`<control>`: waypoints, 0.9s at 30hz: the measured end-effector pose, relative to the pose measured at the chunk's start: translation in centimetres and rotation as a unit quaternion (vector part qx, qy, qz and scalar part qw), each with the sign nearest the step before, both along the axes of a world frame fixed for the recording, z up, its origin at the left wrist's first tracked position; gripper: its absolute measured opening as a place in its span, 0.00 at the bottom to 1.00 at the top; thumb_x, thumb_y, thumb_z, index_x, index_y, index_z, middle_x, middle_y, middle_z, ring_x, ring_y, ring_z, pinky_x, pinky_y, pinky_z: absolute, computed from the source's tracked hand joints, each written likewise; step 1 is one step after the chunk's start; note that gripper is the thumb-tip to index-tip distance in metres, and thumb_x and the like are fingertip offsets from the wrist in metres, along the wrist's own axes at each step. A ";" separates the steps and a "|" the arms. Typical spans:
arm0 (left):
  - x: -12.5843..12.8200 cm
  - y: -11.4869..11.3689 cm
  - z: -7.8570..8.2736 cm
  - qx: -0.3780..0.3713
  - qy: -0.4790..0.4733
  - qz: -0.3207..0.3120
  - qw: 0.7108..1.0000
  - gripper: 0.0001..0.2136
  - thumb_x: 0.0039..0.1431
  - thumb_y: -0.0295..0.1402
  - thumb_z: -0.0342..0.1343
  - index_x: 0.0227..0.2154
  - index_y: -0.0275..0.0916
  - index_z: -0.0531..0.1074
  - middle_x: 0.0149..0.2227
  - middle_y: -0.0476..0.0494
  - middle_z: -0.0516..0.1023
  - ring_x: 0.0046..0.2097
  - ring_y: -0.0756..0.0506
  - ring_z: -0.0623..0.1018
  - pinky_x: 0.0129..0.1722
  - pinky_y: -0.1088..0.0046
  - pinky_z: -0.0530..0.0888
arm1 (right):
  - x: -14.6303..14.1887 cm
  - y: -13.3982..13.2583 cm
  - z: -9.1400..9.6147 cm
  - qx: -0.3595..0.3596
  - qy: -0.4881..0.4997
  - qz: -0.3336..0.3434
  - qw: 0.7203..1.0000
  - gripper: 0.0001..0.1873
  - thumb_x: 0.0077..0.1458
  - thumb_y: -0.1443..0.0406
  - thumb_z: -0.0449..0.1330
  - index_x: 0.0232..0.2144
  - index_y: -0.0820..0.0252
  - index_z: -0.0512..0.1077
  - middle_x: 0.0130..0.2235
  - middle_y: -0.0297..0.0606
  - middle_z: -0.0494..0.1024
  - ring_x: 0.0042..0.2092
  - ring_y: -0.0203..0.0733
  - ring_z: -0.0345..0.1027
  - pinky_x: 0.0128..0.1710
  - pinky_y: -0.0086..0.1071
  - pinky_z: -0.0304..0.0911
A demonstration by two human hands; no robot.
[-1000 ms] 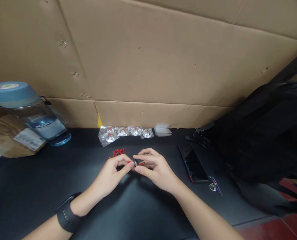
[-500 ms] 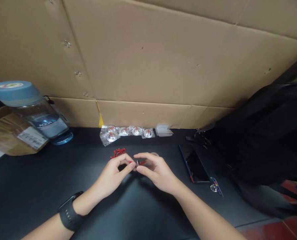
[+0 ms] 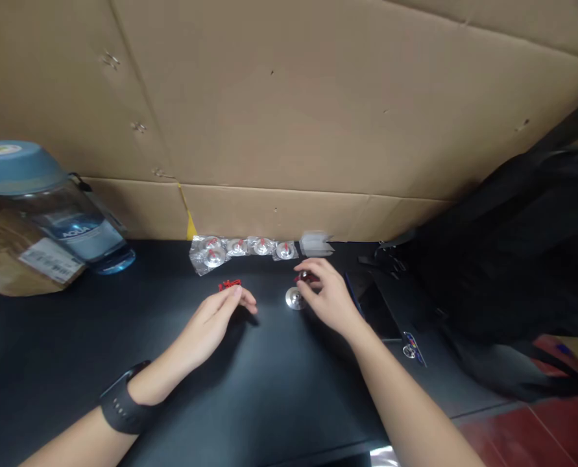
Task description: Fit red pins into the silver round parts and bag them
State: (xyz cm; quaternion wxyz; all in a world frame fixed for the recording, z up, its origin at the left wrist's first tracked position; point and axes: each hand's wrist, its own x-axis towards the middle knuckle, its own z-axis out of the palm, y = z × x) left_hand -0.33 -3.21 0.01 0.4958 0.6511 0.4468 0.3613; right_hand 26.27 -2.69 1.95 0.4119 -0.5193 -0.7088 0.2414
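My right hand (image 3: pixel 328 295) is closed with its fingertips around a small shiny metal cymbal (image 3: pixel 305 277) with a bit of red cord; the fingers cover part of it. Just below and left of those fingertips, a second silver cymbal (image 3: pixel 295 298) with a raised middle lies flat on the black table. My left hand (image 3: pixel 218 321), a dark watch on its wrist, hovers over the table with fingers loosely stretched and nothing visible in them. Right behind it lies a small heap of red cords (image 3: pixel 229 284), partly hidden by the hand.
Along the cardboard wall (image 3: pixel 279 143) sit several bagged cymbals (image 3: pixel 262 246) and some clear plastic wrap (image 3: pixel 316 244). A water bottle (image 3: pixel 84 227) and a brown paper package (image 3: pixel 36 259) stand at left. To the right are a phone (image 3: pixel 377 308), a keyring (image 3: pixel 409 351) and a black bag (image 3: pixel 507 259).
My hands have parted from the middle. The right one moved right and away from me with the cymbal, uncovering the one on the table; the left one let go and drew left.
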 end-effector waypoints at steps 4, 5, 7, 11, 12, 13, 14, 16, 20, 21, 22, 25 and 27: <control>0.1 -0.4 0.4 0.019 0.052 -0.028 0.998 0.23 0.74 0.50 0.43 0.36 0.41 0.77 0.38 0.46 0.82 0.45 0.42 0.79 0.51 0.67 0.68 | 3.2 1.8 -0.9 0.045 -0.239 -0.133 0.961 0.23 0.61 0.73 0.55 0.55 0.54 0.75 0.57 0.48 0.68 0.55 0.52 0.62 0.58 0.48 0.66; 0.2 -0.5 0.5 0.023 0.062 -0.034 0.997 0.24 0.74 0.50 0.42 0.36 0.42 0.77 0.38 0.46 0.82 0.45 0.42 0.79 0.51 0.67 0.68 | 3.5 2.0 -1.2 0.032 -0.290 -0.150 0.945 0.26 0.61 0.75 0.53 0.58 0.53 0.74 0.58 0.49 0.67 0.56 0.54 0.60 0.58 0.49 0.64; 0.3 -0.7 0.6 0.030 0.077 -0.044 0.996 0.23 0.74 0.50 0.42 0.36 0.42 0.77 0.38 0.47 0.82 0.45 0.43 0.79 0.51 0.68 0.69 | 3.7 2.4 -1.8 -0.003 -0.368 -0.169 0.914 0.32 0.59 0.77 0.52 0.62 0.50 0.72 0.61 0.51 0.64 0.57 0.57 0.57 0.57 0.49 0.63; 0.5 -0.8 0.6 0.041 0.106 -0.059 0.992 0.23 0.74 0.50 0.42 0.36 0.43 0.77 0.39 0.47 0.82 0.45 0.43 0.79 0.50 0.68 0.69 | 3.0 2.9 -2.5 -0.049 -0.442 -0.175 0.878 0.36 0.59 0.75 0.52 0.67 0.47 0.66 0.64 0.52 0.59 0.60 0.60 0.53 0.55 0.48 0.61; 0.5 -0.8 0.7 0.042 0.113 -0.061 0.991 0.23 0.74 0.50 0.41 0.36 0.43 0.77 0.39 0.47 0.82 0.45 0.43 0.79 0.50 0.68 0.69 | 2.8 3.0 -2.5 -0.057 -0.450 -0.177 0.873 0.36 0.60 0.74 0.52 0.67 0.47 0.66 0.64 0.53 0.59 0.60 0.60 0.53 0.55 0.49 0.61; 0.5 -0.8 0.7 0.043 0.121 -0.061 0.990 0.23 0.74 0.50 0.41 0.36 0.43 0.77 0.39 0.47 0.82 0.45 0.43 0.79 0.50 0.68 0.69 | 2.8 3.1 -2.5 -0.066 -0.455 -0.179 0.870 0.35 0.60 0.73 0.53 0.67 0.47 0.66 0.64 0.53 0.59 0.59 0.60 0.53 0.54 0.49 0.61; 0.5 -0.8 0.7 0.045 0.127 -0.061 0.989 0.24 0.74 0.50 0.41 0.36 0.43 0.77 0.39 0.47 0.82 0.45 0.43 0.78 0.50 0.68 0.69 | 2.7 3.1 -2.4 -0.074 -0.458 -0.180 0.867 0.34 0.61 0.73 0.53 0.67 0.47 0.66 0.63 0.54 0.60 0.59 0.61 0.54 0.54 0.49 0.61; 0.6 -0.9 0.8 0.050 0.135 -0.060 0.988 0.24 0.74 0.49 0.40 0.36 0.43 0.77 0.39 0.47 0.82 0.45 0.42 0.78 0.49 0.67 0.69 | 2.8 2.9 -2.2 -0.084 -0.459 -0.179 0.866 0.33 0.61 0.72 0.53 0.67 0.47 0.67 0.62 0.55 0.61 0.57 0.61 0.55 0.53 0.49 0.62; 0.6 -0.9 0.9 0.065 0.140 -0.056 0.986 0.23 0.74 0.48 0.40 0.36 0.43 0.77 0.39 0.47 0.82 0.44 0.42 0.79 0.49 0.66 0.69 | 2.7 2.0 -1.5 -0.087 -0.459 -0.179 0.866 0.31 0.62 0.72 0.51 0.65 0.49 0.70 0.60 0.56 0.63 0.55 0.61 0.58 0.50 0.49 0.62; 0.6 -0.9 1.0 0.068 0.142 -0.054 0.986 0.23 0.74 0.48 0.40 0.35 0.43 0.77 0.39 0.47 0.82 0.44 0.42 0.79 0.49 0.66 0.69 | 2.6 1.7 -1.3 -0.091 -0.460 -0.176 0.865 0.31 0.62 0.72 0.51 0.64 0.49 0.71 0.59 0.56 0.64 0.55 0.61 0.59 0.50 0.49 0.62; 0.6 -0.9 1.0 0.070 0.144 -0.053 0.986 0.23 0.75 0.47 0.41 0.35 0.43 0.77 0.38 0.47 0.83 0.44 0.42 0.79 0.49 0.66 0.69 | 2.3 1.3 -1.1 -0.095 -0.461 -0.171 0.866 0.30 0.62 0.73 0.51 0.63 0.49 0.72 0.59 0.56 0.64 0.54 0.61 0.59 0.50 0.49 0.62; 0.5 -0.8 1.1 0.079 0.156 -0.046 0.983 0.22 0.74 0.47 0.42 0.35 0.43 0.77 0.38 0.48 0.83 0.44 0.42 0.79 0.48 0.66 0.68 | 1.3 0.2 -0.6 -0.099 -0.461 -0.140 0.871 0.29 0.62 0.73 0.52 0.62 0.50 0.73 0.59 0.56 0.65 0.54 0.61 0.59 0.49 0.48 0.61; 0.4 -0.7 1.1 0.090 0.166 -0.039 0.981 0.21 0.75 0.46 0.43 0.35 0.43 0.77 0.38 0.48 0.82 0.44 0.43 0.78 0.48 0.66 0.68 | 0.4 -0.4 -0.6 -0.090 -0.454 -0.112 0.879 0.29 0.62 0.72 0.53 0.62 0.50 0.73 0.59 0.56 0.64 0.56 0.61 0.58 0.50 0.48 0.62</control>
